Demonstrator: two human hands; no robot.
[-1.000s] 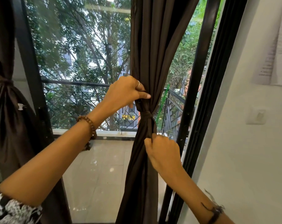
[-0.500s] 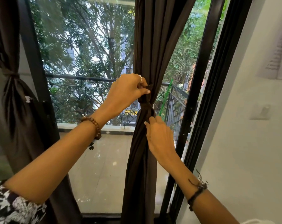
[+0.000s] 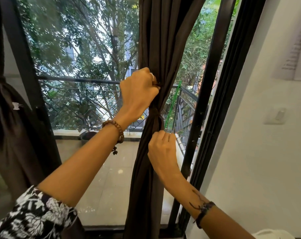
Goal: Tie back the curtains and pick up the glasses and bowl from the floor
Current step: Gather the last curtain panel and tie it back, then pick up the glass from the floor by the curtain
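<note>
A dark brown curtain (image 3: 161,40) hangs in front of the glass door, gathered at mid height by a knotted tie (image 3: 155,116). My left hand (image 3: 137,94) grips the bunched fabric just above the knot. Below the knot, my right hand (image 3: 161,150) pinches the fabric with curled fingers. A second dark curtain (image 3: 3,109) at the far left is tied back with a band. No glasses or bowl are in view.
The black door frame (image 3: 210,94) stands right of the curtain, with a white wall and a light switch (image 3: 278,116) beyond. A balcony with a railing (image 3: 81,80) and a plant pot (image 3: 87,135) lies behind the glass. A paper (image 3: 299,49) hangs on the wall.
My left hand has shifted slightly higher on the gathered curtain. My right hand rose to the knot, then closed on the fabric just under it.
</note>
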